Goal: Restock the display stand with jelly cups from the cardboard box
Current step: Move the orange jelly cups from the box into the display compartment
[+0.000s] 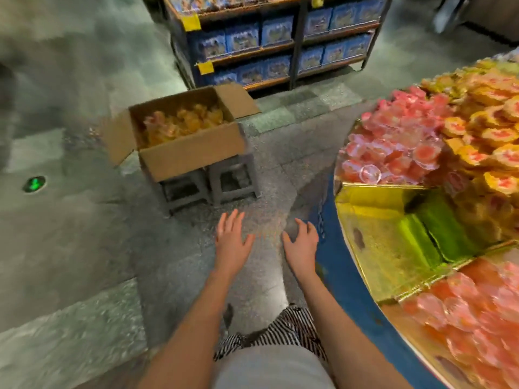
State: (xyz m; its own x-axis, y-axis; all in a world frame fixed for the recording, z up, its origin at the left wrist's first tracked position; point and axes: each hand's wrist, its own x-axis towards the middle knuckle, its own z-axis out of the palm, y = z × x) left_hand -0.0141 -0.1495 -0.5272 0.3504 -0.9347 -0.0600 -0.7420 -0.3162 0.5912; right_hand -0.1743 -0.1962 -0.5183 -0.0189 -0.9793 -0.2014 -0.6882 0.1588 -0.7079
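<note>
1. The cardboard box (191, 158) sits left of centre with its flaps folded out, raised off the floor on two dark stools (213, 186). It lies ahead of both hands and a little to the left, well apart from them.
2. Inside the box is a loose heap of jelly cups (182, 123), mostly orange-yellow with a few pinkish ones at the left end. The picture is blurred, so single cups are hard to make out.
3. These cups are probably light, with thin plastic walls that give under a squeeze and a smooth, slippery skin. A scoop with both palms under a bunch, or fingers round the rim of a few, should suit better than a hard pinch on the sealed top.
4. The left hand (231, 240) hangs palm down over the bare floor, fingers straight and spread, holding nothing.
5. The right hand (302, 242) is just beside it, also empty, its fingers spread and slightly bent, near the blue edge of the display stand (337, 276).
6. On the stand, pink cups (393, 153) and orange cups (491, 130) fill the far sections. One gold-lined section (373, 242) nearest the right hand looks empty, a likely place for new stock.
</note>
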